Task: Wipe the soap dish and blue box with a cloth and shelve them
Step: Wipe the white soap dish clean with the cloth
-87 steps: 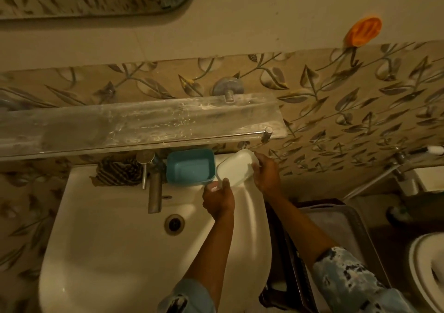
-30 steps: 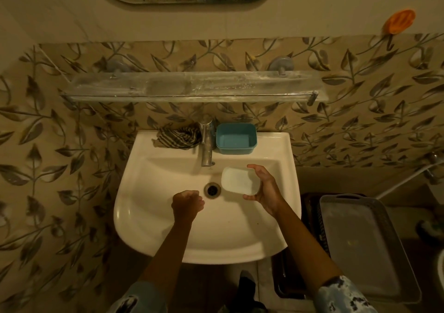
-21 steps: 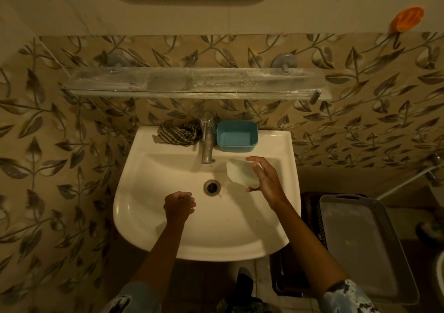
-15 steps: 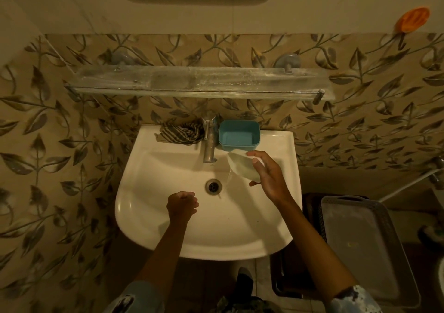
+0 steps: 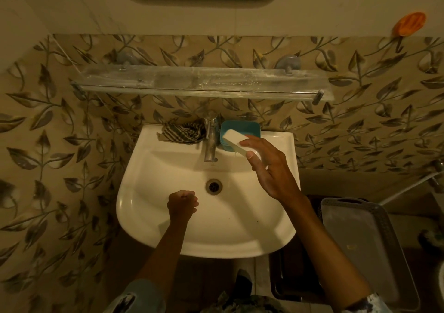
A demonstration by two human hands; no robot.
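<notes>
We hold the white soap dish (image 5: 234,142) in our right hand (image 5: 269,168), thumb and fingers (image 5: 249,142) pinching its near end, tilted above the back rim of the sink (image 5: 209,216) at about 1 o'clock from the drain (image 5: 213,186). Its far end overlaps the blue box (image 5: 249,127), which sits on the sink's back ledge just right of the tap (image 5: 210,142). The striped cloth (image 5: 182,132) lies bunched on the ledge at 11 o'clock, touching the tap's left side. Our left hand (image 5: 183,204) hangs over the basin at 7 o'clock from the drain, curled into a closed fist (whether it grips anything we cannot tell). The glass shelf (image 5: 204,79) runs along the wall at 12 o'clock above the tap
</notes>
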